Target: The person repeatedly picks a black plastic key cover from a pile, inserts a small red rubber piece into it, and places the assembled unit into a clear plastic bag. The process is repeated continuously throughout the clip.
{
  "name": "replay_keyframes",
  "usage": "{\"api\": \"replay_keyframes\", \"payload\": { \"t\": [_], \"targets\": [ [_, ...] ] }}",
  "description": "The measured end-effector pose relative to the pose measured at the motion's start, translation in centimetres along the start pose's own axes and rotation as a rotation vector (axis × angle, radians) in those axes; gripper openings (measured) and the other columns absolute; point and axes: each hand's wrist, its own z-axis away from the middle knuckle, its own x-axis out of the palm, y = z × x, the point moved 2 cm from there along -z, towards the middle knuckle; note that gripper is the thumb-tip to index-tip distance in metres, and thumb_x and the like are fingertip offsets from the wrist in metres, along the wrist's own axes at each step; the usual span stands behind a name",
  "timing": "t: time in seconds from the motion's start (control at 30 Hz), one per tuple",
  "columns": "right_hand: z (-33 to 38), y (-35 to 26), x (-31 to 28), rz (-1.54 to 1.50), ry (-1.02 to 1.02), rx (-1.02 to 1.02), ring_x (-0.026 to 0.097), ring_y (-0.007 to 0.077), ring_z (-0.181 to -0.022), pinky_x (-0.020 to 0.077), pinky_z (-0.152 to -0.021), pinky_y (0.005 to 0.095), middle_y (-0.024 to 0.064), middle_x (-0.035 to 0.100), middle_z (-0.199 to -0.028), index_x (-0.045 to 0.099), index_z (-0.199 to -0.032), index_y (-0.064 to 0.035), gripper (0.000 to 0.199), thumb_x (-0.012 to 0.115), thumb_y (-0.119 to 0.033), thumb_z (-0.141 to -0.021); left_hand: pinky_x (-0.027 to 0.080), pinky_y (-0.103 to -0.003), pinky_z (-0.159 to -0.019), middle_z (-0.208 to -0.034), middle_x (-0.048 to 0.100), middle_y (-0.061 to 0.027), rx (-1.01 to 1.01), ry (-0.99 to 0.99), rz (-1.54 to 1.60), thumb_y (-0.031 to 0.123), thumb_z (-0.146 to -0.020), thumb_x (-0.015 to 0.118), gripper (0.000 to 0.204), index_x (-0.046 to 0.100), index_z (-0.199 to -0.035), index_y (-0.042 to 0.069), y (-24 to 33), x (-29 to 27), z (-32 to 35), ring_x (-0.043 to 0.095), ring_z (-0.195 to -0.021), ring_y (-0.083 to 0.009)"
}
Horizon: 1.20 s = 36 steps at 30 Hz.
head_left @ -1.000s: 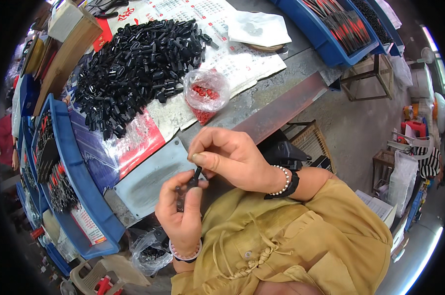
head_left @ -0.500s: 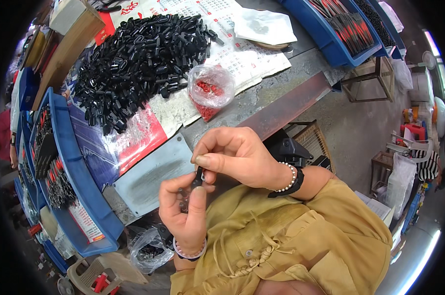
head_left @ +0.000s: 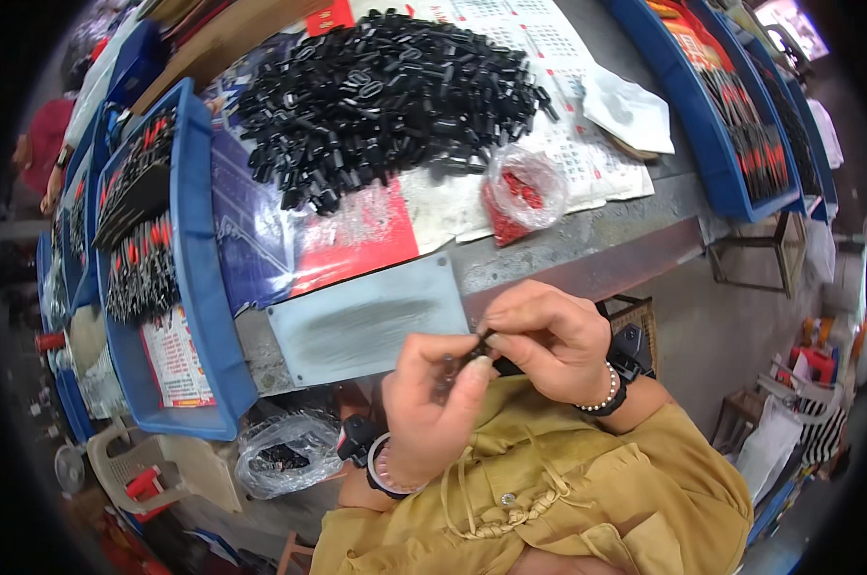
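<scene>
Just beyond my lap, my left hand (head_left: 435,398) and my right hand (head_left: 548,340) meet at a small black plastic part (head_left: 478,349). Both hands pinch it between thumb and fingertips, which hide most of it. Several more small dark pieces (head_left: 444,379) sit in the curled fingers of my left hand. Beyond my hands lies a pale grey plate (head_left: 366,321) with a dark smudge. A large heap of black plastic parts (head_left: 385,101) covers the far side of the bench, and a clear bag with small red pieces (head_left: 524,196) stands to its right.
Blue bins with black and red parts stand at the left (head_left: 198,259) and far right (head_left: 730,172). Printed sheets (head_left: 558,105) cover the bench, with a white pad (head_left: 628,110) on them. Below are a plastic bag (head_left: 285,460), a beige chair (head_left: 198,460) and a wooden stool (head_left: 764,254).
The view has turned, so the bench sits differently in the picture. Both hands stay together at the black part, which now lies more tilted and is more covered by fingertips.
</scene>
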Motion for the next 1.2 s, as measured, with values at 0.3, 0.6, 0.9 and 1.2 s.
{"api": "replay_keyframes", "payload": {
  "t": [0.3,0.6,0.9,1.2],
  "targets": [
    [0.5,-0.7,0.3,0.150,0.022,-0.113,0.066,0.0203,-0.073,0.0527,-0.061,0.0273,0.0147,0.068,-0.091,0.058,-0.092,0.0004,0.019,0.069,0.007,-0.078,0.044,-0.019,-0.061,-0.083,0.064,-0.0046,0.195,-0.058,-0.054,0.004,-0.089,0.062,0.031,0.050,-0.117,-0.001,-0.5,-0.2,-0.3,0.054,-0.069,-0.0034],
    [-0.2,-0.4,0.7,0.135,-0.081,-0.088,0.066,0.0186,-0.071,0.0522,-0.058,0.0266,0.0146,0.068,-0.089,0.057,-0.089,-0.0012,0.021,0.070,0.008,-0.076,0.043,-0.019,-0.063,-0.084,0.059,-0.0019,0.268,-0.051,-0.003,0.004,-0.089,0.062,0.034,0.049,-0.120,-0.001,-1.0,-0.4,-0.1,0.049,-0.071,-0.0037],
    [-0.2,0.2,0.8,0.067,-0.115,-0.087,0.065,0.0188,-0.075,0.0523,-0.062,0.0280,0.0189,0.066,-0.088,0.055,-0.093,0.0000,0.025,0.067,0.013,-0.076,0.045,-0.024,-0.059,-0.077,0.057,-0.0071,0.293,0.006,-0.052,0.005,-0.086,0.064,0.034,0.051,-0.117,0.000,-1.7,-0.5,0.1,0.054,-0.063,-0.0100],
    [0.8,0.8,1.3,0.161,-0.063,-0.088,0.063,0.0212,-0.079,0.0523,-0.068,0.0301,0.0186,0.063,-0.092,0.051,-0.098,0.0002,0.026,0.063,0.014,-0.079,0.038,-0.018,-0.066,-0.085,0.048,0.0011,0.163,-0.051,0.056,0.004,-0.090,0.061,0.031,0.049,-0.118,0.000,-2.2,-0.8,-0.1,0.043,-0.075,-0.0040]
  ]
}}
